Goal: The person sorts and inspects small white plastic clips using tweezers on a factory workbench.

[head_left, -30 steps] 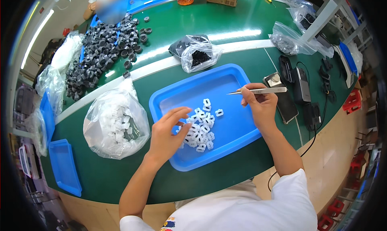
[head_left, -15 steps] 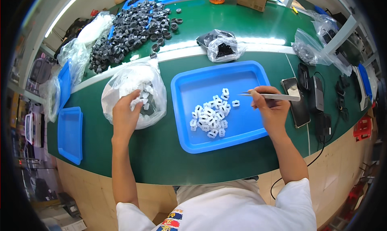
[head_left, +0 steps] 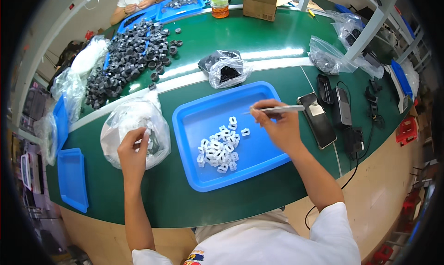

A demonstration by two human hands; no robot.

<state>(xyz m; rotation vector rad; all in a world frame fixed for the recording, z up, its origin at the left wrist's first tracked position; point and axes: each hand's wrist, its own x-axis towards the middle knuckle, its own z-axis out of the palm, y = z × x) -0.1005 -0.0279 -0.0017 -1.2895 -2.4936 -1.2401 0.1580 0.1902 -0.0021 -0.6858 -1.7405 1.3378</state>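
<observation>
My left hand (head_left: 133,150) is closed in a pinch at the near side of a clear plastic bag (head_left: 121,114). Between its fingertips is a small white plastic piece (head_left: 148,131). My right hand (head_left: 282,128) grips a pair of metal tweezers (head_left: 284,109) over the right side of a blue tray (head_left: 185,165). The tweezer tips point left and touch nothing. Below and left of them, a heap of white plastic parts (head_left: 215,150) with slots lies in the tray, one part (head_left: 245,132) apart from the rest.
Beyond the tray sits a bag of small black parts (head_left: 229,73). Many dark grey caps (head_left: 134,56) are piled at far left, near another person's hands (head_left: 138,4). A smaller blue tray (head_left: 72,179) lies left. At right are a phone (head_left: 317,120), black devices (head_left: 341,107) and cables.
My left hand has drawn back toward the bag's near side, with a white piece pinched in its fingertips. The right hand still holds the tweezers over the tray. The whole view has shifted.
</observation>
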